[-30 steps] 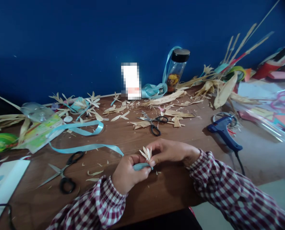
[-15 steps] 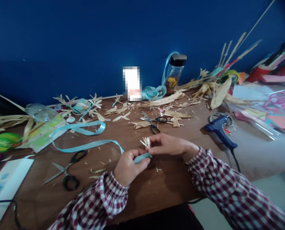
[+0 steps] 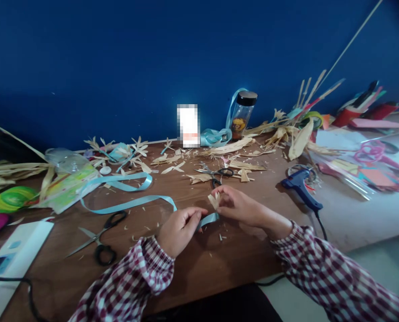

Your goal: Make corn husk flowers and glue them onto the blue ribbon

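My left hand [image 3: 182, 230] pinches a light blue ribbon [image 3: 129, 203] between thumb and fingers. From that hand a short length runs across to my right hand [image 3: 241, 206], and the rest trails away over the table to the left. Between my right thumb and fingers is a small corn-husk flower [image 3: 214, 201], its pale petals pointing up. The ribbon's end meets the flower's lower part at my right fingertips, which hide the join. Small scissors [image 3: 216, 172] with black handles lie just beyond my right hand. Larger scissors [image 3: 100, 239] rest open left of my left hand.
A blue glue gun [image 3: 300, 188] lies on the right with its cord. Husk strips [image 3: 231, 145], a ribbon bundle [image 3: 216, 137] and a lidded glass jar [image 3: 243, 114] line the back. A white power strip [image 3: 21, 255] is at left. Husk scraps litter the brown table [image 3: 199, 277].
My hands have drawn slightly apart, so more ribbon shows between them. The husk flower has turned, its petals now showing broader. The view has shifted a little.
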Demonstrator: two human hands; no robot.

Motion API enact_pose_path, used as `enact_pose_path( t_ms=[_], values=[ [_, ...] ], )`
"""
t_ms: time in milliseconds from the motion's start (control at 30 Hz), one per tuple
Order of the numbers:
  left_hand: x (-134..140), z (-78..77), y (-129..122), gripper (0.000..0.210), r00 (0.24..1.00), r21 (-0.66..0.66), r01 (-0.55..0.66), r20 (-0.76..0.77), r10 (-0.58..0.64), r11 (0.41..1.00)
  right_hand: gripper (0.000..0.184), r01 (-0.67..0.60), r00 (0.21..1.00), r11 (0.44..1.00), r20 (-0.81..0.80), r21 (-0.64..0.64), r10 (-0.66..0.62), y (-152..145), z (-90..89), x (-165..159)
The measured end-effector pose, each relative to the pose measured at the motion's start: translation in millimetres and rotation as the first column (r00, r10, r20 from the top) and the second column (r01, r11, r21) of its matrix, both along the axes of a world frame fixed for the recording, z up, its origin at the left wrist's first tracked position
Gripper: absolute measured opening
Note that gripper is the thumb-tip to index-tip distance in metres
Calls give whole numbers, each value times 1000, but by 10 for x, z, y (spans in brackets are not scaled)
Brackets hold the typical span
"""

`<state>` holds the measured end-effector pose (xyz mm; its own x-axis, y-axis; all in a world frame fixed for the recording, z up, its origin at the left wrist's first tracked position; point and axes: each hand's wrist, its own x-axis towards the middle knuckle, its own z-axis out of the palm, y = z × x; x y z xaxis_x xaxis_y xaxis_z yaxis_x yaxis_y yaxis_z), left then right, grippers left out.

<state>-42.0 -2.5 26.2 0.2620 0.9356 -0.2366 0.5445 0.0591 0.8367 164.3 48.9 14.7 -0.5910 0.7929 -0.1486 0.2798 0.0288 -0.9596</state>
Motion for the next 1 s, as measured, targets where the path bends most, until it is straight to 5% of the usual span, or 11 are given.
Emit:
enact_pose_path(
  t_ms=[200, 533, 700, 833, 933, 1000],
  values=[
    [-179, 110, -51, 36, 883, 166, 272, -435, -177, 948, 35, 87, 990, 989, 98, 122, -99, -73, 43, 38],
    [-845, 143, -171, 16, 600, 400, 316, -786, 145, 860, 36, 43, 958, 964, 264, 262, -115, -32, 30, 134],
    [-1338, 374, 8, 18, 457, 488, 283, -826, 331, 826, 39, 31, 951, 970, 292, 242, -103, 1, -25, 174],
    [-1599, 554, 72, 19, 353, 641, 187, -751, 558, 744, 38, 41, 960, 978, 262, 206, -95, 11, -61, 151],
    [-1665, 572, 14, 24, 273, 469, 212, -871, 409, 858, 33, 17, 950, 959, 295, 281, -103, 4, -66, 134],
    [-1602, 550, -50, 54, 310, 315, 221, -920, 240, 923, 24, -7, 927, 932, 351, 364, -130, -5, -57, 128]
  ],
)
